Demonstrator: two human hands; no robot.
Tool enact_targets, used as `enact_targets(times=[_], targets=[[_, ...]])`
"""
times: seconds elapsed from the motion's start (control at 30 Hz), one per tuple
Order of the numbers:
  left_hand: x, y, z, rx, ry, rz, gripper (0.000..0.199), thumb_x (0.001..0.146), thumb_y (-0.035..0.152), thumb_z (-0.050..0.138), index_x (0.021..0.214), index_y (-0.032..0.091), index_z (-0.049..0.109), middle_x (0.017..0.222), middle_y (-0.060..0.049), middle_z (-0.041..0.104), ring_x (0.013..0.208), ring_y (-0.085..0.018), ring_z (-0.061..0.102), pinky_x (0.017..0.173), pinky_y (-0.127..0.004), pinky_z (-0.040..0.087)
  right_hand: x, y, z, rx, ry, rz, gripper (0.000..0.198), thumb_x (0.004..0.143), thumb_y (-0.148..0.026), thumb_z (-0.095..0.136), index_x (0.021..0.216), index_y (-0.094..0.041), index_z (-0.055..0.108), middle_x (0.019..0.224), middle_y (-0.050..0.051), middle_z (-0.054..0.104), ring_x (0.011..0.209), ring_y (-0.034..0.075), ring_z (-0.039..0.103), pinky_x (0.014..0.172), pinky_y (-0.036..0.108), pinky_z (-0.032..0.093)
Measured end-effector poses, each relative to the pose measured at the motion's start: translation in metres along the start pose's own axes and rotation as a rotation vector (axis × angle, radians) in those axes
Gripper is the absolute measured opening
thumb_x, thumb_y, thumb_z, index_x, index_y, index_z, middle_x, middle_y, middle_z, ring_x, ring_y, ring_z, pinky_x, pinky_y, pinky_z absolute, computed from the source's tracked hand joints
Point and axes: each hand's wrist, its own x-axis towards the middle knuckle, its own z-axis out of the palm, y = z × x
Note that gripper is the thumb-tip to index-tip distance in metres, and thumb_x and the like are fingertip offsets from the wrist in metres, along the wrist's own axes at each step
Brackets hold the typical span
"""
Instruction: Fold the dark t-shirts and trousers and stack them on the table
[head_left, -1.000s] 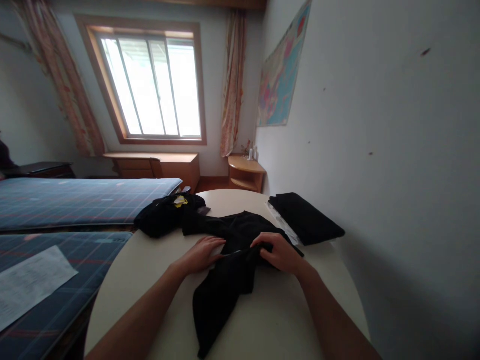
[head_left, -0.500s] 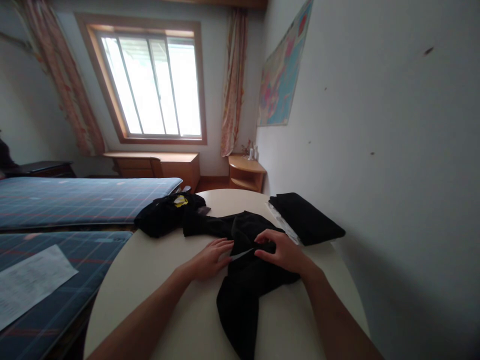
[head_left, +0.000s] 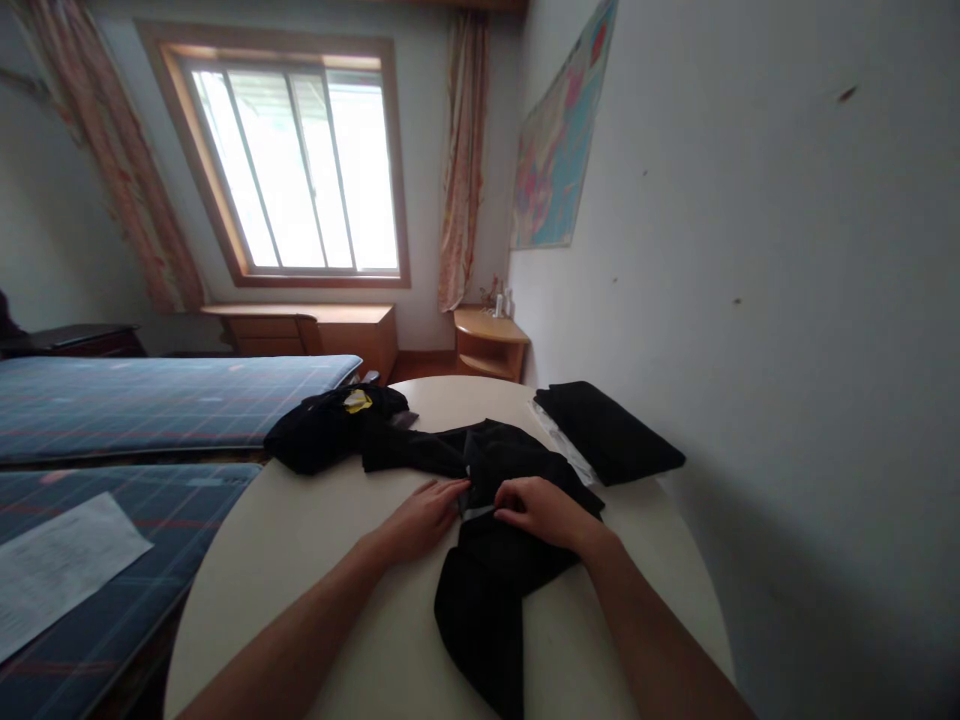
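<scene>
A black garment [head_left: 517, 560] lies spread on the round table, one sleeve [head_left: 409, 450] stretched to the left and the other [head_left: 484, 630] hanging toward me. Across its middle runs a narrow pale strip [head_left: 478, 512] between my two hands. My left hand [head_left: 429, 515] is at the garment's left edge, with cloth between its thumb and fingers. On the other end of the strip, my right hand [head_left: 536, 508] is closed in a pinch, the knuckles bent. The fingertips partly hide what they grip.
The cream round table [head_left: 360, 620] carries a bunched black cloth bundle [head_left: 322, 430] with a yellow patch at back left. A folded black item [head_left: 607, 430] lies on clear plastic at back right. Plaid mattresses [head_left: 180, 400] and a paper sheet [head_left: 67, 570] are left; a wall [head_left: 810, 400] stands right.
My right hand has moved slightly left and down, its fingers closing onto the garment. The pale strip now lies flatter between the hands. My left hand stays nearly in place.
</scene>
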Motion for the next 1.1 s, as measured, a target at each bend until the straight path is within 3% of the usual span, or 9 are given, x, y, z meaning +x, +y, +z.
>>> enact_targets(times=[0.13, 0.27, 0.43, 0.57, 0.73, 0.97, 1.03, 1.1], targets=[[0.001, 0.001, -0.006, 0.139, 0.007, -0.040, 0.032, 0.091, 0.021, 0.048, 0.121, 0.024, 0.062, 0.136, -0.005, 0.060, 0.124, -0.021, 0.056, 0.118, -0.043, 0.028, -0.001, 0.003, 0.001, -0.006, -0.010, 0.054, 0.039, 0.076, -0.033, 0.075, 0.114, -0.027, 0.067, 0.081, -0.002, 0.068, 0.070, 0.014, 0.062, 0.065, 0.023, 0.042], [0.000, -0.006, -0.015, 0.239, 0.069, -0.146, 0.025, 0.092, 0.036, 0.053, 0.109, 0.024, 0.066, 0.129, -0.006, 0.064, 0.118, -0.023, 0.060, 0.117, -0.044, 0.026, 0.000, 0.007, 0.004, -0.051, -0.039, 0.116, 0.019, 0.080, -0.028, 0.069, 0.099, -0.025, 0.073, 0.077, -0.001, 0.068, 0.066, 0.014, 0.061, 0.062, 0.023, 0.040], [-0.006, -0.026, -0.023, 0.352, 0.109, -0.322, 0.029, 0.090, 0.039, 0.058, 0.113, 0.022, 0.066, 0.128, -0.009, 0.065, 0.120, -0.027, 0.059, 0.114, -0.049, 0.027, -0.001, 0.013, 0.001, -0.097, -0.009, 0.117, 0.016, 0.084, -0.026, 0.066, 0.098, -0.024, 0.073, 0.080, 0.001, 0.070, 0.071, 0.016, 0.064, 0.066, 0.025, 0.042], [-0.009, -0.038, -0.028, 0.455, 0.156, -0.459, 0.030, 0.091, 0.035, 0.055, 0.116, 0.021, 0.066, 0.134, -0.012, 0.059, 0.125, -0.029, 0.054, 0.108, -0.045, 0.034, -0.002, 0.021, -0.005, -0.196, 0.091, 0.191, 0.017, 0.087, -0.030, 0.061, 0.099, -0.023, 0.072, 0.091, 0.004, 0.073, 0.082, 0.020, 0.067, 0.071, 0.028, 0.044], [-0.009, -0.035, -0.032, 0.541, 0.143, -0.621, 0.035, 0.092, 0.036, 0.052, 0.119, 0.018, 0.063, 0.117, -0.015, 0.065, 0.108, -0.031, 0.061, 0.091, -0.042, 0.045, -0.003, 0.021, -0.010, -0.237, 0.219, 0.256, 0.036, 0.096, -0.046, 0.046, 0.109, -0.022, 0.070, 0.108, 0.009, 0.071, 0.096, 0.025, 0.067, 0.081, 0.032, 0.047], [-0.005, -0.034, -0.022, 0.428, 0.117, -0.516, 0.040, 0.090, 0.031, 0.056, 0.127, 0.017, 0.059, 0.125, -0.013, 0.064, 0.116, -0.030, 0.057, 0.098, -0.039, 0.043, -0.007, 0.003, -0.007, -0.137, 0.098, 0.131, 0.060, 0.085, -0.069, 0.052, 0.117, -0.022, 0.067, 0.128, 0.012, 0.063, 0.118, 0.030, 0.058, 0.104, 0.042, 0.040], [-0.003, -0.038, -0.020, 0.374, 0.121, -0.495, 0.039, 0.089, 0.024, 0.056, 0.128, 0.017, 0.059, 0.126, -0.011, 0.064, 0.116, -0.027, 0.058, 0.099, -0.036, 0.043, -0.007, 0.001, -0.001, -0.130, 0.032, 0.079, 0.061, 0.075, -0.068, 0.065, 0.116, -0.024, 0.066, 0.136, 0.012, 0.058, 0.126, 0.033, 0.052, 0.111, 0.050, 0.031], [-0.002, -0.043, -0.019, 0.332, 0.139, -0.482, 0.041, 0.088, 0.016, 0.055, 0.128, 0.019, 0.059, 0.127, -0.010, 0.064, 0.114, -0.025, 0.060, 0.099, -0.033, 0.044, -0.006, 0.000, 0.004, -0.127, -0.009, 0.048, 0.050, 0.069, -0.058, 0.075, 0.106, -0.025, 0.068, 0.135, 0.009, 0.059, 0.128, 0.034, 0.049, 0.113, 0.056, 0.024]])
